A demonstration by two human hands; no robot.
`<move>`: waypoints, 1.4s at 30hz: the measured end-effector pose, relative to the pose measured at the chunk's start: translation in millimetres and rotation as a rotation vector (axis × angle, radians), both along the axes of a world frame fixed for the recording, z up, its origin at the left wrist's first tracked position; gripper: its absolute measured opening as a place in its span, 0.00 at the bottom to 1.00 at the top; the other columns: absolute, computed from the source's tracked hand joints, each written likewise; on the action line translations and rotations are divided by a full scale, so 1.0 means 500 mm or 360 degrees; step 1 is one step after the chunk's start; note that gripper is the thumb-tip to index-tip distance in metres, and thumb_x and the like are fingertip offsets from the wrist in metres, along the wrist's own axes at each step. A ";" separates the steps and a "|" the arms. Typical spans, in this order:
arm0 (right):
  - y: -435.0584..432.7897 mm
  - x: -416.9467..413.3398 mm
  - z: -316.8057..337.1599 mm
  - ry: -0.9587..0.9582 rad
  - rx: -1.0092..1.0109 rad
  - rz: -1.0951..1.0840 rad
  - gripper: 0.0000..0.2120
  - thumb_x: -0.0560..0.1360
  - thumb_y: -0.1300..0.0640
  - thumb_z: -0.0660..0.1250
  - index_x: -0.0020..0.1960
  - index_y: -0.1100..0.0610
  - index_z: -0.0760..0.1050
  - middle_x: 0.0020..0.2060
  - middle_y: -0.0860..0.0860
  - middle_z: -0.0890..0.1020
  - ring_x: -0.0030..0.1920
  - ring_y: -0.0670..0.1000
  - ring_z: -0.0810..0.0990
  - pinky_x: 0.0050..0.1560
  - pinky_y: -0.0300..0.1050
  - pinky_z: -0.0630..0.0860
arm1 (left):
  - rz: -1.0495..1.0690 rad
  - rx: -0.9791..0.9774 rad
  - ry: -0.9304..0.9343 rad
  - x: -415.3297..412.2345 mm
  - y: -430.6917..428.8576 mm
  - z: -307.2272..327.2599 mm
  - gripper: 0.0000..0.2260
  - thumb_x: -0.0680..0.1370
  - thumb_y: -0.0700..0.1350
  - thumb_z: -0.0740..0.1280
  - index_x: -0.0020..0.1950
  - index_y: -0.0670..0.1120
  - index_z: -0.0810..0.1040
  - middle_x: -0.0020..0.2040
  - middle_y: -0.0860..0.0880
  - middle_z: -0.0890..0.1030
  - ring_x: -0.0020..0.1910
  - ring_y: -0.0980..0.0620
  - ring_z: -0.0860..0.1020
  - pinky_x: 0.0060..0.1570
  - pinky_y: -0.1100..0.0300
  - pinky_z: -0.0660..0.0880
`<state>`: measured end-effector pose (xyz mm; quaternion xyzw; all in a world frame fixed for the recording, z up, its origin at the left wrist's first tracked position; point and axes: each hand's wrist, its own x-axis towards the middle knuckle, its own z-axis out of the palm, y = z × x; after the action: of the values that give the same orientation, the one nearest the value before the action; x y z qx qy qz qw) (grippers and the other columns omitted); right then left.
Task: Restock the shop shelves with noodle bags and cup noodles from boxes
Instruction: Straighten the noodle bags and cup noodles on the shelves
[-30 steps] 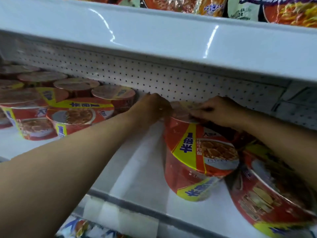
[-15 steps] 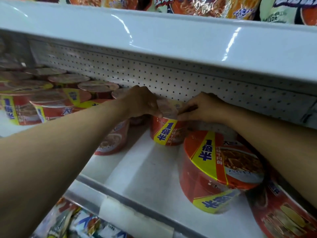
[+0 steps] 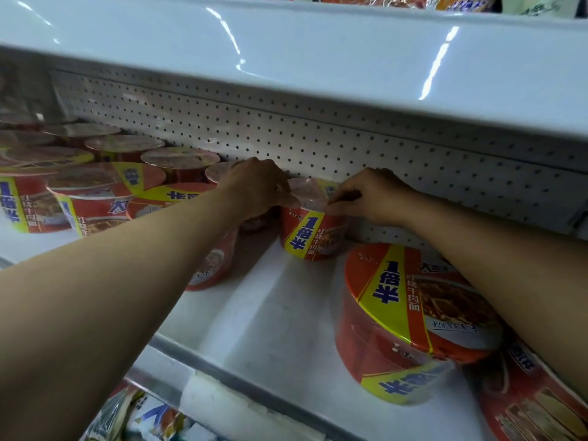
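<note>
Both hands stay where they were half a second ago, clamped on one cup noodle [image 3: 313,237]. The left hand [image 3: 259,189] curls over the lid's left rim and the right hand [image 3: 372,197] pinches the right rim, both arms stretched deep into the shelf [image 3: 270,316]. The red cup with its yellow band stands upright at the back, against the pegboard panel [image 3: 318,141]. A second cup [image 3: 410,326] lies tilted in front under the right forearm. More cups [image 3: 95,198] fill the left.
</note>
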<state>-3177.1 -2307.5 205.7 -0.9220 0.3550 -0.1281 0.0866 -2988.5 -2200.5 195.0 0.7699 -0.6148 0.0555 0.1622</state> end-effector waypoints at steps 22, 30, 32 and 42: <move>0.282 -0.297 -0.009 -0.0268 0.0078 -0.0262 0.08 0.73 0.37 0.69 0.45 0.39 0.83 0.43 0.39 0.84 0.45 0.42 0.82 0.46 0.41 0.77 | -0.0782 -0.0457 0.0521 -0.259 0.231 -0.074 0.13 0.74 0.56 0.71 0.53 0.51 0.84 0.48 0.51 0.85 0.47 0.53 0.81 0.49 0.54 0.76; 0.356 -0.346 -0.023 -0.0267 0.0195 -0.0286 0.13 0.74 0.43 0.71 0.55 0.46 0.85 0.47 0.40 0.86 0.47 0.41 0.82 0.52 0.42 0.78 | -0.0714 -0.0486 0.0222 -0.306 0.259 -0.092 0.15 0.75 0.59 0.69 0.56 0.52 0.83 0.50 0.49 0.85 0.50 0.47 0.81 0.49 0.51 0.76; 0.361 -0.342 -0.024 -0.0267 0.0200 -0.0295 0.14 0.73 0.43 0.72 0.56 0.46 0.84 0.47 0.39 0.85 0.47 0.38 0.81 0.52 0.40 0.77 | -0.0674 -0.0513 0.0213 -0.299 0.260 -0.091 0.15 0.74 0.60 0.69 0.52 0.51 0.83 0.47 0.49 0.85 0.48 0.48 0.81 0.48 0.52 0.76; 0.337 -0.243 -0.031 -0.0253 0.0282 -0.0166 0.25 0.64 0.32 0.70 0.55 0.44 0.84 0.49 0.39 0.86 0.50 0.42 0.83 0.55 0.47 0.80 | -0.0522 -0.0715 -0.0004 -0.189 0.270 -0.092 0.14 0.75 0.60 0.69 0.49 0.50 0.83 0.46 0.48 0.85 0.52 0.44 0.79 0.64 0.50 0.66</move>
<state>-3298.7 -2138.8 190.0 -0.8779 0.4046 -0.1733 0.1889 -3083.1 -2065.5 149.1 0.6047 -0.7036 0.1645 0.3349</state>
